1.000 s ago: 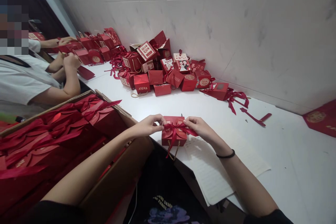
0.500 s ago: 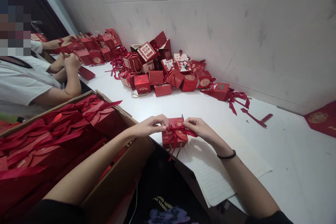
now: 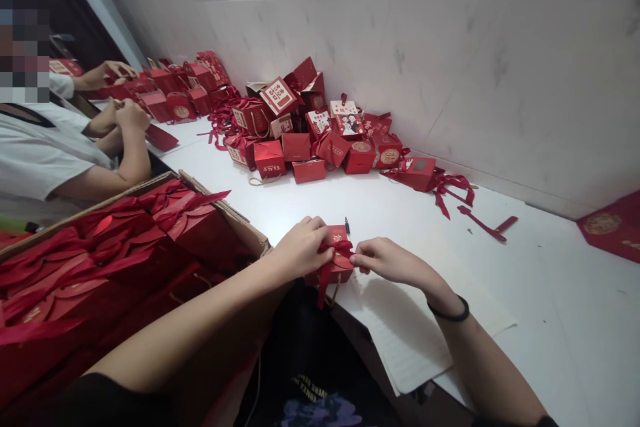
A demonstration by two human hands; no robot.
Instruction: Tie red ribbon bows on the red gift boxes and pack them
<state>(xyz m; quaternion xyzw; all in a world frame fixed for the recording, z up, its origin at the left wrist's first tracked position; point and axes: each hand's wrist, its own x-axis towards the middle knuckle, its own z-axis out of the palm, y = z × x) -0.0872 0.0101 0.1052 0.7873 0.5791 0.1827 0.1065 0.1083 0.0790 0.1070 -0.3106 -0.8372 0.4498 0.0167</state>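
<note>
A small red gift box (image 3: 338, 235) with gold print and a cord handle sits at the table's near edge in front of me. Across its top lies a dark red ribbon (image 3: 343, 248) tied in a bow. My left hand (image 3: 306, 247) is closed, pinching the bow's left side and partly covering the box. With thumb and fingers together, my right hand (image 3: 381, 259) grips the ribbon at the box's right side. One ribbon tail (image 3: 324, 283) hangs down over the front of the box.
An open cardboard carton (image 3: 220, 203) full of ribboned red boxes stands at my left. Red boxes (image 3: 311, 170) are piled by the wall. Paper sheets (image 3: 400, 340) and a pen (image 3: 347, 225) lie near the box. A co-worker's hands (image 3: 131, 113) are at the far left.
My left hand has moved over the box's left side and onto the bow. My right hand has shifted slightly down beside the box. The co-worker's far hand has lifted slightly.
</note>
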